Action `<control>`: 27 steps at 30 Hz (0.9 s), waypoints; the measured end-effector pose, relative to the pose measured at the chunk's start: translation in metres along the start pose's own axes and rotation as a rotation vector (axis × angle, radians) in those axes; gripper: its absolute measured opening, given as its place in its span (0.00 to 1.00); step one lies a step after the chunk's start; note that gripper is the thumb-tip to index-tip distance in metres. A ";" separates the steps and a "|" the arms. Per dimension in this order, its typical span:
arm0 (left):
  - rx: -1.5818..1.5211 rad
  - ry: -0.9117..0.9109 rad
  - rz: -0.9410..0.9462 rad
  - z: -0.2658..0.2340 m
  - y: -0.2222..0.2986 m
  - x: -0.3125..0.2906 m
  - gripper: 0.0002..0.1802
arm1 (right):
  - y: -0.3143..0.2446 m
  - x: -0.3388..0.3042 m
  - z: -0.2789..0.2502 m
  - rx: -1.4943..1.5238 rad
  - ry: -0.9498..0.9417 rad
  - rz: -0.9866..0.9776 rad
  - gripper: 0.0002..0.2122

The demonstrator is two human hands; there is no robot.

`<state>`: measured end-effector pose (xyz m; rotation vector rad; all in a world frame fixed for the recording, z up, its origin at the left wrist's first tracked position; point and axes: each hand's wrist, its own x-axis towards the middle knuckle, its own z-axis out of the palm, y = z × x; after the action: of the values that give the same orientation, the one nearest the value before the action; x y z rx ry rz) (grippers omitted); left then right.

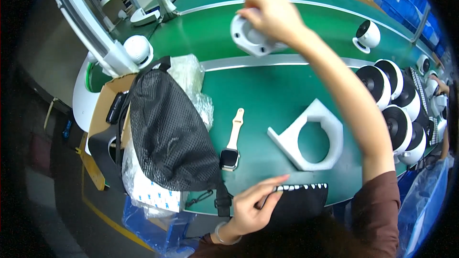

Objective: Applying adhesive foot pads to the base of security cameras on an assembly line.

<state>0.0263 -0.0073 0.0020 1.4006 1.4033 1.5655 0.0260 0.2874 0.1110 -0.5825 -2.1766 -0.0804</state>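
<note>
My right hand reaches far out over the green conveyor, its fingers closed round a white plastic part with a broad flat face and small dark holes. Close to the table's near edge, my left hand pinches the left corner of a black sheet with a row of white marks along its top edge. A white foam frame with a large round opening lies beyond that sheet. Left of the frame rests a smartwatch with a pale strap.
A black mesh bag leans on a cardboard box at left, beside bubble wrap. Several white round cameras crowd the right side. One white camera stands on the conveyor. Another person's hand shows far right.
</note>
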 end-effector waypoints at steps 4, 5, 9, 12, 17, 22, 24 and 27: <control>0.031 -0.030 0.044 0.000 0.001 0.001 0.02 | 0.058 -0.009 0.057 -0.296 -0.333 -0.440 0.08; 0.043 -0.032 -0.010 -0.005 0.001 -0.001 0.03 | 0.069 -0.016 0.070 -0.240 -0.303 -0.435 0.08; 0.024 -0.056 0.076 -0.006 -0.003 0.005 0.06 | 0.115 -0.039 0.052 -0.173 -0.250 -0.240 0.06; 0.057 -0.122 0.047 -0.006 0.003 0.010 0.03 | 0.160 -0.052 0.047 -0.227 -0.244 -0.314 0.05; 0.096 -0.083 0.119 -0.006 -0.005 0.009 0.05 | 0.165 -0.083 0.040 -0.626 -0.639 -0.209 0.06; 0.104 -0.046 0.154 -0.001 -0.004 0.006 0.05 | 0.172 -0.081 0.049 -0.676 -0.644 -0.192 0.07; 0.087 -0.023 0.156 0.001 -0.006 0.003 0.05 | 0.137 -0.070 0.041 -0.752 -0.853 -0.022 0.08; 0.067 -0.033 0.074 0.006 -0.007 -0.001 0.05 | 0.130 -0.065 0.036 -0.808 -0.983 0.140 0.11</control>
<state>0.0303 -0.0045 -0.0058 1.5269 1.4106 1.5468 0.0898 0.3872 0.0196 -1.4560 -3.0061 -0.7595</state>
